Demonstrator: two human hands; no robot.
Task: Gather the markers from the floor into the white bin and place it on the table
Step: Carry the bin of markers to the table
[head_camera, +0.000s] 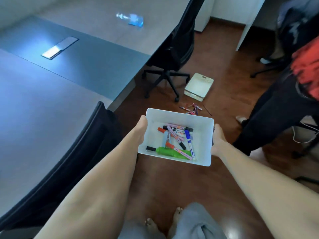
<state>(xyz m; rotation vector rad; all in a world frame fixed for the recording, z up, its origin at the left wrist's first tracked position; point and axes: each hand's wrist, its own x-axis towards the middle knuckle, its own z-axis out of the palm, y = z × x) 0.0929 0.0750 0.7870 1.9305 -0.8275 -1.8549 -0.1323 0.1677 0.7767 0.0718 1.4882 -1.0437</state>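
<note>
I hold the white bin [203,135] in the air above the wooden floor, in front of me. My left hand [140,128] grips its left wall and my right hand [218,140] grips its right wall. Several markers [176,140] lie jumbled inside it: pink, orange, black, blue and a fat green one. The grey table [60,75] spreads out to my left, its edge close to the bin. A small heap of thin pens [195,108] lies on the floor just beyond the bin.
A cream woven basket [198,87] sits on the floor past the pens. A black swivel chair [172,54] stands at the table, and another chair back [72,152] is near my left arm. A person in dark clothes [276,109] stands at right. A plastic bottle [131,19] lies on the table.
</note>
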